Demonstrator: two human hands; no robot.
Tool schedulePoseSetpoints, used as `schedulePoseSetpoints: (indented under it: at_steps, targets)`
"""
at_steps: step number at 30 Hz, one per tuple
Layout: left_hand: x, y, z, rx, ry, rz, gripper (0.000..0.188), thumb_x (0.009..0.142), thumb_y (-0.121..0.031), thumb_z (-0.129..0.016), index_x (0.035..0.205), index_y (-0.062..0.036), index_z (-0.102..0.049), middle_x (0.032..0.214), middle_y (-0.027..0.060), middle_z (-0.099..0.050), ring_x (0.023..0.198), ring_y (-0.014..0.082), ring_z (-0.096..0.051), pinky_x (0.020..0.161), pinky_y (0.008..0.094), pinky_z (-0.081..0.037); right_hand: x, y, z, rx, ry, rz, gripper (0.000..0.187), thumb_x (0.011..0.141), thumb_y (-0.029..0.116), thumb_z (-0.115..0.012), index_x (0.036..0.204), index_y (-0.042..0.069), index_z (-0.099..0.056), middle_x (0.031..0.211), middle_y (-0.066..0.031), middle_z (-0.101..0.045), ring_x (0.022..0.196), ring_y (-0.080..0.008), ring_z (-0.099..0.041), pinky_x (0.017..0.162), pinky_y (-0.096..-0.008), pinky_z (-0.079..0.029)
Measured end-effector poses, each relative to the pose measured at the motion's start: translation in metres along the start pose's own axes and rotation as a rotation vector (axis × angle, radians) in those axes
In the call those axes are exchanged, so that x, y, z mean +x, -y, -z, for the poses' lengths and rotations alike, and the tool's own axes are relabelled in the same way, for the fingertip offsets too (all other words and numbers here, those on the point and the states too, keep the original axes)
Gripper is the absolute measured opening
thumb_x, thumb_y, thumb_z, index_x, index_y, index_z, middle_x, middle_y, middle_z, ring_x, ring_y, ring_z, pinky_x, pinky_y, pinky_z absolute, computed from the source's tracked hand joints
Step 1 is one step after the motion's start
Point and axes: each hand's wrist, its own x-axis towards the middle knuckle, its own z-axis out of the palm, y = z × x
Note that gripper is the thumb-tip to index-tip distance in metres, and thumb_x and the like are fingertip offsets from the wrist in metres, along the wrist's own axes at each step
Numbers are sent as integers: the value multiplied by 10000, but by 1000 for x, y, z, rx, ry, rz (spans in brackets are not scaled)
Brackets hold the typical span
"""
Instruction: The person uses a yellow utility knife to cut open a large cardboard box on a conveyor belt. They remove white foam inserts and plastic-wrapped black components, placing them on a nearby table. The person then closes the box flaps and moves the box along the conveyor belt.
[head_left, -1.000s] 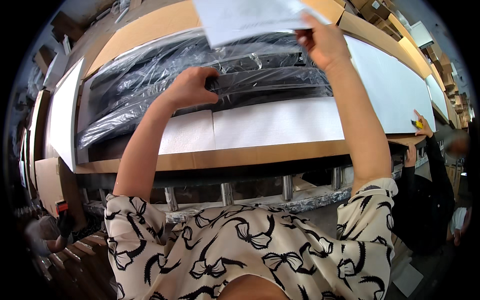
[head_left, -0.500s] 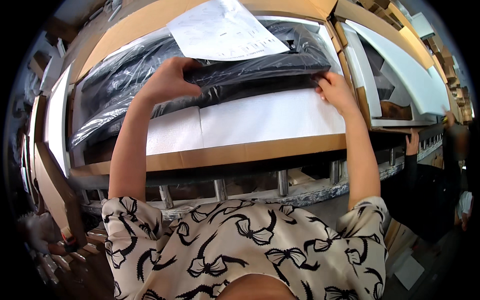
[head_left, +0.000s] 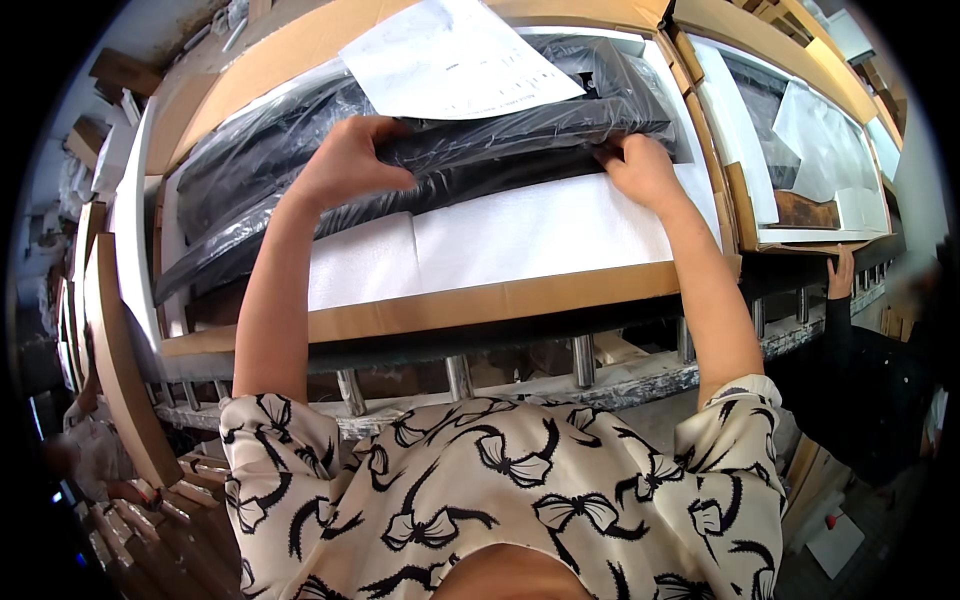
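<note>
A long black part (head_left: 520, 130) wrapped in clear plastic lies in an open cardboard carton (head_left: 480, 304) in front of me. My left hand (head_left: 350, 165) grips its near edge, thumb below and fingertips hidden behind the wrap. Farther right, my right hand (head_left: 640, 172) pinches the plastic-covered lower edge, its fingertips partly hidden. A printed paper sheet (head_left: 450, 62) rests on top of the part, beyond my hands. White foam (head_left: 520, 235) fills the near side of the carton.
To the right stands a second open carton (head_left: 740, 205) with foam and wrapped dark parts. A co-worker's hand (head_left: 842, 272) touches its near edge. Beneath the cartons runs a roller conveyor (head_left: 584, 360). Cardboard pieces (head_left: 125, 360) stand at the left, near another person.
My right hand has shifted left along the wrapped part's edge. The white panel tilted over the second carton has gone from there, uncovering its contents. My left hand keeps its place on the part.
</note>
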Motion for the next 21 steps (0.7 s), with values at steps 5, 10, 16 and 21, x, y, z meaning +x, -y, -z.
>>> schedulePoseSetpoints:
  at_steps: [5, 10, 16, 21]
  targets:
    - [-12, 11, -14, 72, -45, 24, 500, 603, -102, -755, 1077, 24, -659, 937, 149, -690, 841, 210, -649, 807, 298, -495, -45, -19, 53, 463, 7, 75, 219, 890, 156, -589, 1006, -9, -678, 888, -74, -693, 800, -155, -642, 696, -284, -506]
    - [-15, 28, -37, 451, -94, -238, 437, 713, -386, -759, 1021, -93, -658, 894, 100, -631, 857, 294, -610, 740, 384, -488, -40, -51, 68, 446, -259, -125, 235, 928, 205, -585, 1061, 34, -674, 928, -42, -686, 839, -130, -632, 722, -250, -497]
    - [-14, 41, -46, 528, -203, -461, 375, 740, -324, -738, 929, -23, -617, 813, 134, -633, 817, 316, -596, 732, 411, -474, 26, -28, -2, -142, -399, 126, 336, 915, 169, -533, 1208, 7, -560, 1250, -194, -534, 1148, -388, -472, 975, -440, -404]
    - [-28, 44, -51, 427, -199, -327, 406, 780, -335, -716, 1016, -16, -626, 908, 128, -647, 910, 284, -586, 783, 393, -473, 18, -19, -30, -226, -399, 119, 386, 962, 186, -458, 1287, -20, -481, 1293, -246, -477, 1191, -417, -427, 1021, -479, -355]
